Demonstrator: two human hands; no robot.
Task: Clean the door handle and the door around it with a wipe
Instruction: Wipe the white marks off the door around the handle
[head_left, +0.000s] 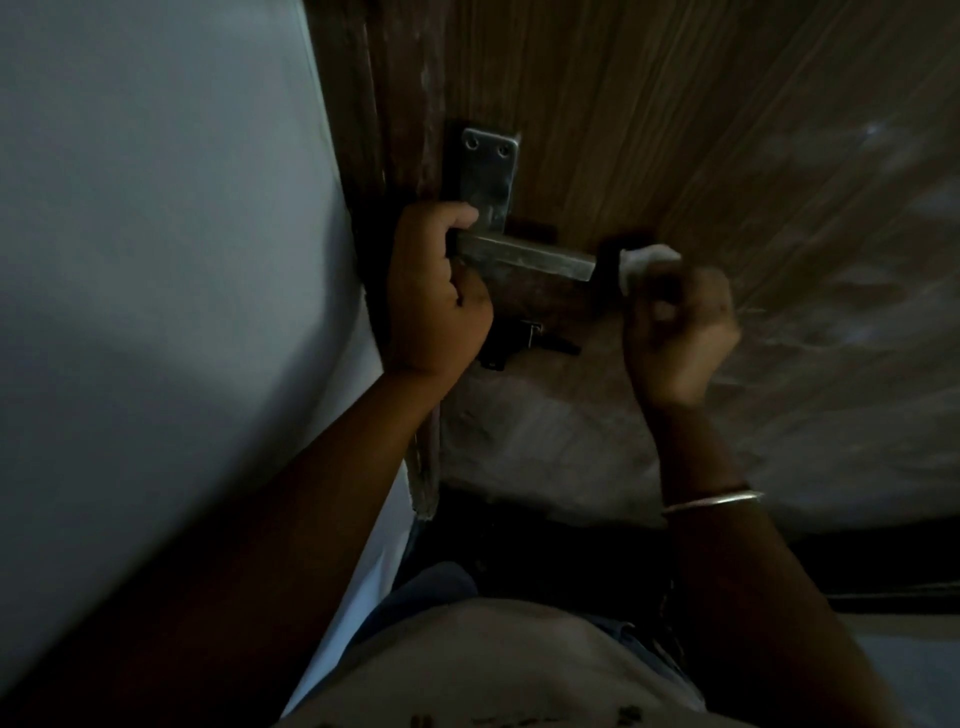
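The door handle (524, 257) is a grey metal bar that sits between the two hands on the brown door (675, 130). The left hand (436, 306) curls tight around one end of it, just under the metal plate (488, 171). The right hand (680, 338) is blurry and squeezes a white wipe (647, 260) just beside the bar's other end. A small black latch (519, 340) sits below the left hand's fingers. A thin bangle (711, 501) rings the right wrist.

pale wall (156, 260) fills left side, plain and smooth, brighter mid-height, shaded toward bottom. dark wood frame (358, 130) runs along its edge. light dim overall. dark band (857, 566) low right, paler floor (914, 665) beneath.
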